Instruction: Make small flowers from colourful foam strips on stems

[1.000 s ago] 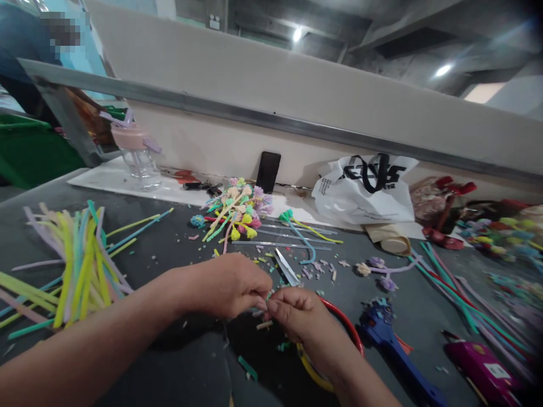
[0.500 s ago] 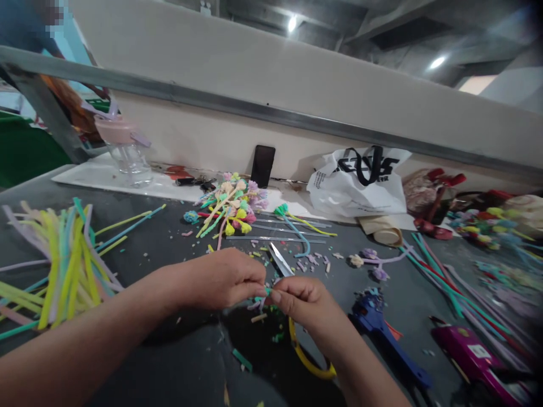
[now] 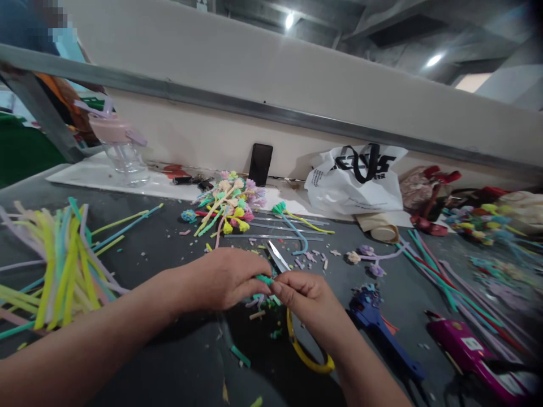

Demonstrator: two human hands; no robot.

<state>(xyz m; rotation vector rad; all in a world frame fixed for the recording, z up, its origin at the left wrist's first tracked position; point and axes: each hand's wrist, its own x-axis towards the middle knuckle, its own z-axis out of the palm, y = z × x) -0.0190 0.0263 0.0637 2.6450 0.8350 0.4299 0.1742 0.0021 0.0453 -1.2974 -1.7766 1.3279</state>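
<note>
My left hand (image 3: 224, 280) and my right hand (image 3: 303, 297) meet at the middle of the dark table (image 3: 169, 362). Both are closed in a pinch on a short green pipe cleaner piece (image 3: 264, 279) held between the fingertips. Scissors (image 3: 280, 259) with a yellow handle loop (image 3: 303, 353) lie right under and behind the right hand. Small cut bits of pipe cleaner (image 3: 271, 302) are scattered below the hands.
A heap of long coloured pipe cleaners (image 3: 63, 260) lies at left. Finished pipe-cleaner flowers (image 3: 231, 206) sit behind, near a phone (image 3: 260, 164), a white bag (image 3: 358, 181) and a clear bottle (image 3: 121, 150). A blue glue gun (image 3: 377, 328) and a magenta one (image 3: 470, 350) lie at right.
The view shifted a little, so things slid left and up. My hands stay pinched together; the green piece between the fingertips now shows more plainly, and the scissors' yellow loop is uncovered.
</note>
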